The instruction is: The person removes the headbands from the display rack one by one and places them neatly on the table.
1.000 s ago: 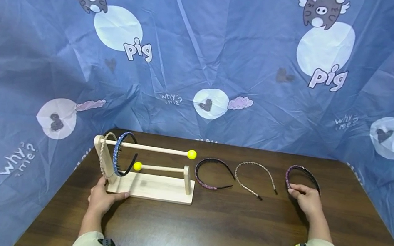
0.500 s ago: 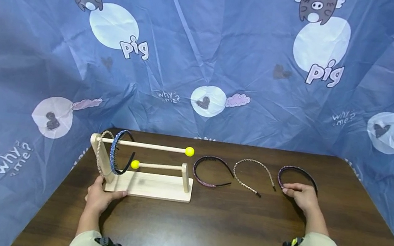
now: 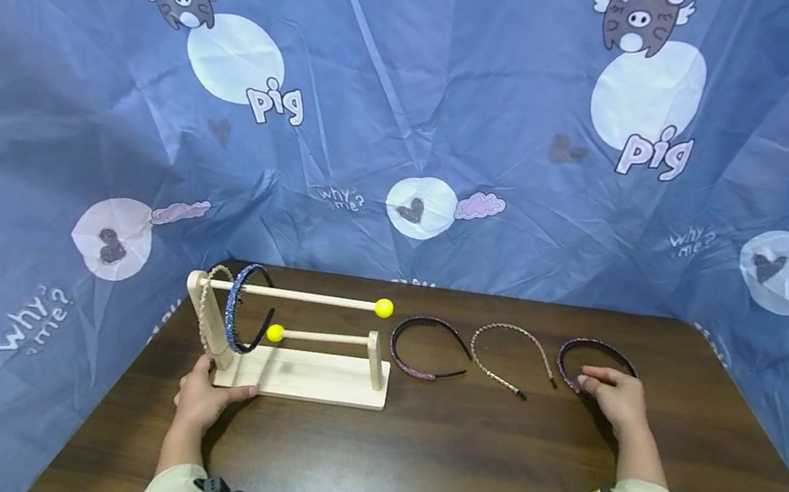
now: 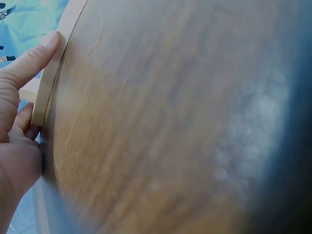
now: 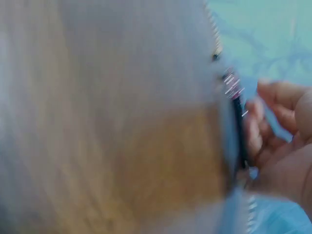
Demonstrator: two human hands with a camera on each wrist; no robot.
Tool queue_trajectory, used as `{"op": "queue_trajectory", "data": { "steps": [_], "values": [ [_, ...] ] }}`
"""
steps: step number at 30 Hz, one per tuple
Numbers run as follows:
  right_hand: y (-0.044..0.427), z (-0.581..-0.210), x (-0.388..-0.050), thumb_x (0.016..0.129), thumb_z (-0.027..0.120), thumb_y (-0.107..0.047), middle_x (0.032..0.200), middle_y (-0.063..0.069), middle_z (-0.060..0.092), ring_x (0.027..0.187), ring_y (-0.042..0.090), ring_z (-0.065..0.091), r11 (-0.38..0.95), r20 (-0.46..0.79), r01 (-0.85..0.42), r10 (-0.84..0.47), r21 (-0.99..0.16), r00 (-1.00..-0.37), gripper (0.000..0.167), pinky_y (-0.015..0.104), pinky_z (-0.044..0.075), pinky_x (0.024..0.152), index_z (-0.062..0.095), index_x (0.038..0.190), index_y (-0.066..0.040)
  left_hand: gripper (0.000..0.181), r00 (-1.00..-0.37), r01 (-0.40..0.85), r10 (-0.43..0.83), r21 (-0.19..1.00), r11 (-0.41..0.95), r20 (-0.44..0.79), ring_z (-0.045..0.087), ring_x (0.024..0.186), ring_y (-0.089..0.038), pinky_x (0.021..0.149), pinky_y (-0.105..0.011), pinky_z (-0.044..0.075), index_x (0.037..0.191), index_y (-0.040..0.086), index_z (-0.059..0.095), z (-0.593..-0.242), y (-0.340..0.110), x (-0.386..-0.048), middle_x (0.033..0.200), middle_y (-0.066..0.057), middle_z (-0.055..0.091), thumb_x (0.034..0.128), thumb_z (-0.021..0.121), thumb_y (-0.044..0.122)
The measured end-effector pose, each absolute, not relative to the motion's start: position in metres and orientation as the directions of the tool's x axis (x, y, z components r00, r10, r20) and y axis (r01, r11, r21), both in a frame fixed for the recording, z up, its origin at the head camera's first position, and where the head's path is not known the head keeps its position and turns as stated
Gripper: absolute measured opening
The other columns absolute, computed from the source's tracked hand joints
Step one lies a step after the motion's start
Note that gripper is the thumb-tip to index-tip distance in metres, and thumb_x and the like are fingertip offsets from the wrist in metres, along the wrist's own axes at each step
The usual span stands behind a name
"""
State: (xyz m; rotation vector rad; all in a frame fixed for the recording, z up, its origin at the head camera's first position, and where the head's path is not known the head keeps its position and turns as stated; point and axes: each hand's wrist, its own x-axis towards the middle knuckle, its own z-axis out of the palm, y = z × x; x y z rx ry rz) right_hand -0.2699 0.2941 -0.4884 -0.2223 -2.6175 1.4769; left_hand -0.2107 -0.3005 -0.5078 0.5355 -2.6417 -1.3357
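Note:
A pale wooden headband stand point(image 3: 300, 376) with two yellow-tipped rods stands at the left of the table. My left hand point(image 3: 199, 399) grips its left end, the thumb along the front edge of the base; the left wrist view shows this thumb and fingers too. A blue sparkly headband point(image 3: 231, 311) and a beaded headband point(image 3: 205, 312) hang on the upper rod. At the right, a purple sequined headband point(image 3: 596, 343) lies on the table. My right hand point(image 3: 618, 402) is just over its near side, and in the right wrist view the fingers look apart from it, though blurred.
Between the stand and my right hand lie a pink-and-black toothed headband point(image 3: 415, 371) and a thin braided gold headband point(image 3: 515, 330). The brown table point(image 3: 409, 467) ends at a blue printed cloth point(image 3: 348, 147) behind and at both sides.
The purple headband has shifted a little to the left and lies flatter. My right fingers have come away from it slightly. My left hand stays on the stand.

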Motion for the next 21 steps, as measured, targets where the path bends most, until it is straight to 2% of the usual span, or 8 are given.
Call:
{"op": "queue_trajectory", "data": {
  "steps": [3,6,10,13,15,18,21],
  "values": [
    [0.287,-0.475,-0.26,0.088,0.062,-0.021,0.122,0.027,0.053,0.113,0.034,0.044,0.489,0.027,0.091,0.23,-0.868,-0.973,0.042,0.037,0.035,0.086,0.057,0.116,0.01,0.098,-0.929,-0.253,-0.368,0.801,0.542,-0.044,0.025,0.119,-0.053,0.095,-0.062,0.016,0.139,0.002,0.03,-0.508,-0.3,-0.211,0.134,-0.031,0.035,0.0624,0.086,0.03],
    [0.28,-0.463,-0.25,0.09,0.061,-0.027,0.128,0.027,0.048,0.116,0.034,0.041,0.458,0.004,0.095,0.211,-0.884,-0.977,0.049,0.038,0.034,0.088,0.053,0.123,0.009,0.098,-0.927,-0.254,-0.374,0.803,0.539,-0.042,0.024,0.119,-0.053,0.095,-0.063,0.015,0.139,0.002,0.03,-0.507,-0.3,-0.211,0.134,-0.03,0.035,0.0624,0.086,0.029],
    [0.273,-0.457,-0.239,0.09,0.061,-0.032,0.121,0.019,0.054,0.104,0.022,0.05,0.41,-0.018,0.087,0.169,-0.908,-0.985,0.054,0.035,0.037,0.083,0.051,0.127,0.006,0.097,-0.926,-0.253,-0.377,0.8,0.544,-0.037,0.025,0.118,-0.053,0.095,-0.063,0.015,0.138,0.002,0.031,-0.508,-0.298,-0.212,0.134,-0.03,0.035,0.0625,0.085,0.029],
    [0.265,-0.455,-0.232,0.089,0.062,-0.032,0.109,0.004,0.061,0.091,0.009,0.055,0.329,-0.033,0.077,0.137,-0.941,-0.99,0.054,0.037,0.039,0.082,0.05,0.127,0.004,0.098,-0.928,-0.248,-0.37,0.8,0.547,-0.035,0.026,0.117,-0.054,0.094,-0.062,0.016,0.138,0.001,0.031,-0.507,-0.297,-0.213,0.133,-0.03,0.035,0.0621,0.086,0.03],
    [0.258,-0.452,-0.226,0.089,0.063,-0.032,0.103,-0.004,0.061,0.089,0.005,0.056,0.266,-0.041,0.07,0.113,-0.962,-0.993,0.054,0.041,0.04,0.084,0.05,0.128,0.003,0.098,-0.93,-0.245,-0.366,0.801,0.546,-0.035,0.025,0.117,-0.054,0.094,-0.063,0.016,0.138,0.001,0.031,-0.507,-0.297,-0.213,0.133,-0.03,0.035,0.062,0.086,0.03],
    [0.244,-0.449,-0.218,0.089,0.064,-0.03,0.101,-0.006,0.061,0.09,0.006,0.058,0.183,-0.042,0.055,0.075,-0.982,-0.996,0.055,0.043,0.039,0.087,0.048,0.13,0.003,0.098,-0.929,-0.25,-0.368,0.8,0.545,-0.039,0.025,0.117,-0.053,0.094,-0.063,0.016,0.138,0.002,0.031,-0.506,-0.297,-0.212,0.133,-0.03,0.035,0.0623,0.085,0.03],
    [0.23,-0.445,-0.21,0.088,0.064,-0.028,0.106,-0.003,0.062,0.094,0.007,0.058,0.15,-0.024,0.031,0.052,-0.988,-0.998,0.056,0.041,0.041,0.087,0.046,0.131,0.003,0.097,-0.928,-0.257,-0.369,0.795,0.55,-0.044,0.025,0.117,-0.054,0.094,-0.063,0.015,0.138,0.002,0.031,-0.507,-0.299,-0.211,0.134,-0.03,0.035,0.0626,0.085,0.029]
  ]
}}
